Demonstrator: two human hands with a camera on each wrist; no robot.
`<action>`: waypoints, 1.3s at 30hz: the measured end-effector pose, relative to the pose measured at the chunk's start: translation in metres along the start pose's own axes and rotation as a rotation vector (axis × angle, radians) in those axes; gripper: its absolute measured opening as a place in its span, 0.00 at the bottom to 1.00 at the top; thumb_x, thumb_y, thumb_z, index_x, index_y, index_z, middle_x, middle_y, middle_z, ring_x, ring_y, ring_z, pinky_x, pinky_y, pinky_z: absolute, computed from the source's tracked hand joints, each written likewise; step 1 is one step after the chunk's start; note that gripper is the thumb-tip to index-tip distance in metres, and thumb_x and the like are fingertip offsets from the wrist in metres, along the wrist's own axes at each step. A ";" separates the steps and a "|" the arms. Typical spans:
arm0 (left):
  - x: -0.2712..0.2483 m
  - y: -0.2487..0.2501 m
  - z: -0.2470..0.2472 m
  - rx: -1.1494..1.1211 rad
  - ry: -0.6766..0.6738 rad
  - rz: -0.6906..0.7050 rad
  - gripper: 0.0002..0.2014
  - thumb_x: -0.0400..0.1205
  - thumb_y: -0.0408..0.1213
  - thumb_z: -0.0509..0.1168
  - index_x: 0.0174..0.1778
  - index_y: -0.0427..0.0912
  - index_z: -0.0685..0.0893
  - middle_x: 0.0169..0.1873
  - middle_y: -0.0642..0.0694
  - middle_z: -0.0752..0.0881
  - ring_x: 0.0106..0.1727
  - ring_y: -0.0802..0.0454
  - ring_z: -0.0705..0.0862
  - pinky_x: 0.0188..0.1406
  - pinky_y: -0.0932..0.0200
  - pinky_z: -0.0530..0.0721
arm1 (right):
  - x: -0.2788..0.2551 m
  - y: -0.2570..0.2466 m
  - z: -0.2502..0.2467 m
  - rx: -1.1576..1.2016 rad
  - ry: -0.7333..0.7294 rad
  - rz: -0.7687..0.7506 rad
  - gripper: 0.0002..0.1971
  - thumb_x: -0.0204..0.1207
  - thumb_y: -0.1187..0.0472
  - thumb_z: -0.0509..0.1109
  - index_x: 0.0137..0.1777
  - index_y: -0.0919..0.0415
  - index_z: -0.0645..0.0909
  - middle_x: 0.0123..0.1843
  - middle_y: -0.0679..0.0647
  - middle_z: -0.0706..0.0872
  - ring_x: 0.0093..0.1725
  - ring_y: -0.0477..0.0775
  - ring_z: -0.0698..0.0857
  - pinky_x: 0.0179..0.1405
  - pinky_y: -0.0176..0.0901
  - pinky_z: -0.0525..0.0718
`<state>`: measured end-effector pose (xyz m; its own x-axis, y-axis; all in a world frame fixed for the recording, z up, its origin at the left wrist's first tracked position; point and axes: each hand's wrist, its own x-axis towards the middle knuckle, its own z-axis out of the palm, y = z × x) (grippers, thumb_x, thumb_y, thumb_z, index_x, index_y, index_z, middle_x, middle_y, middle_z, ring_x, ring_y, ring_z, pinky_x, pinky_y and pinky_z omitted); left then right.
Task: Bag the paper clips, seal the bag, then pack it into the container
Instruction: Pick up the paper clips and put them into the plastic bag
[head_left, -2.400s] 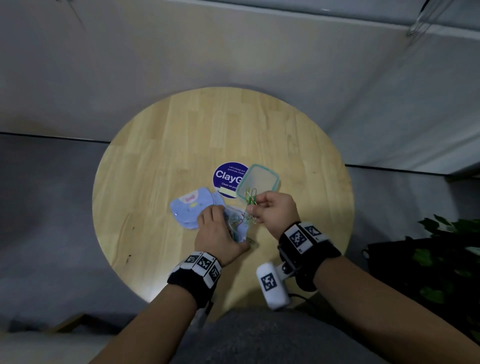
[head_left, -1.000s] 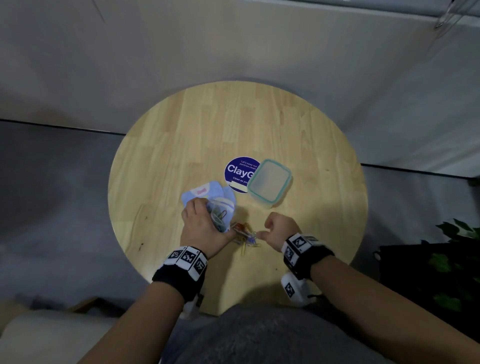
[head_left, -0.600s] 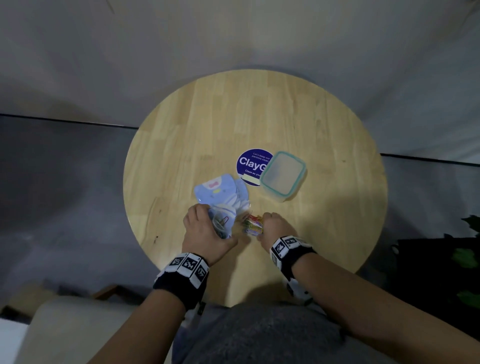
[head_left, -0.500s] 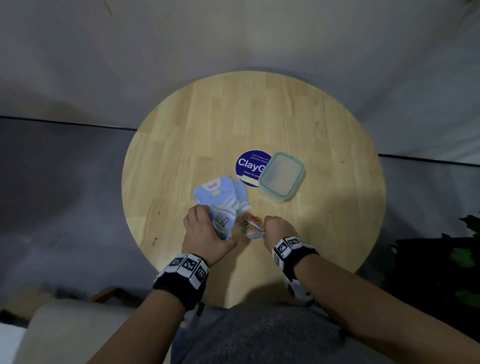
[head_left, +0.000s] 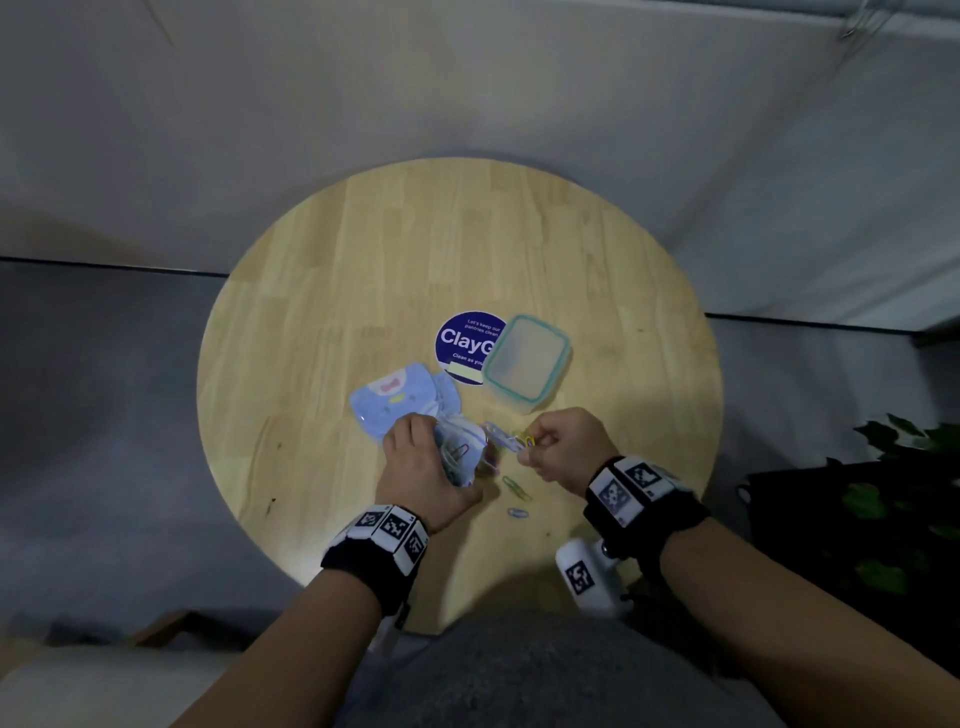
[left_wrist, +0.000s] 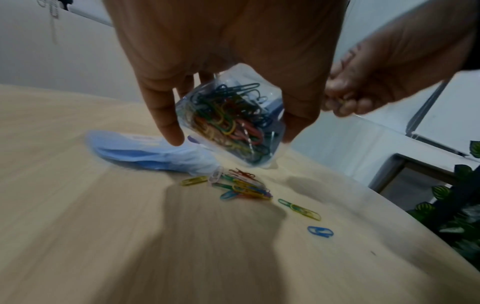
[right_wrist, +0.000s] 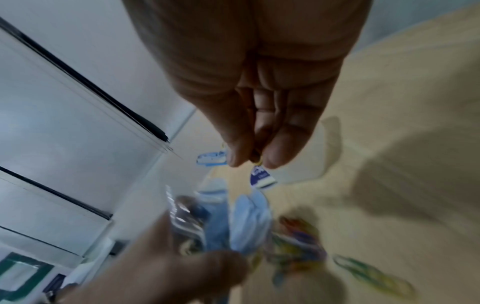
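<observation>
Hands: left hand (head_left: 423, 470) around the clip-filled bag (left_wrist: 228, 121), right hand (head_left: 563, 441) pinching paper clips (head_left: 511, 441).

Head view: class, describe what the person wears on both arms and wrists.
Both forearms are bare, with no sleeves. Each wrist carries a black band edged with white square tiles printed with black coded patterns. Under the right wrist band hangs a small white camera pod bearing one more such tile.

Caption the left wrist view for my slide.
Left hand holds clear bag of coloured paper clips above loose clips on wooden table.
</observation>
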<state>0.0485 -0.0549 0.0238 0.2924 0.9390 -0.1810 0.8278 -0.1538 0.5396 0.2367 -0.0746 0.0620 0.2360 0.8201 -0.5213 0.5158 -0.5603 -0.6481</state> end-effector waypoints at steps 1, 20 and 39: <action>0.001 0.003 0.000 -0.001 -0.001 0.008 0.33 0.53 0.51 0.69 0.50 0.35 0.72 0.48 0.41 0.72 0.53 0.40 0.71 0.54 0.52 0.69 | -0.002 -0.007 -0.007 -0.033 -0.011 -0.024 0.11 0.62 0.67 0.79 0.28 0.62 0.78 0.27 0.58 0.80 0.31 0.56 0.77 0.39 0.50 0.84; 0.009 0.049 -0.001 -0.003 0.128 0.153 0.30 0.56 0.48 0.71 0.49 0.35 0.71 0.51 0.39 0.72 0.53 0.42 0.68 0.52 0.55 0.67 | -0.008 -0.076 -0.018 -0.416 -0.059 -0.081 0.20 0.68 0.65 0.73 0.19 0.60 0.69 0.19 0.54 0.70 0.30 0.59 0.75 0.30 0.39 0.71; 0.005 0.004 -0.011 -0.017 0.129 -0.001 0.37 0.54 0.60 0.63 0.50 0.34 0.72 0.47 0.40 0.73 0.51 0.41 0.72 0.55 0.46 0.73 | 0.010 0.025 0.012 -0.539 -0.252 0.024 0.18 0.63 0.58 0.79 0.51 0.59 0.79 0.54 0.59 0.85 0.54 0.62 0.84 0.50 0.46 0.81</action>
<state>0.0478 -0.0474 0.0336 0.2270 0.9710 -0.0747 0.8191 -0.1489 0.5539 0.2423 -0.0817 0.0345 0.0839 0.7185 -0.6905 0.8738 -0.3862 -0.2957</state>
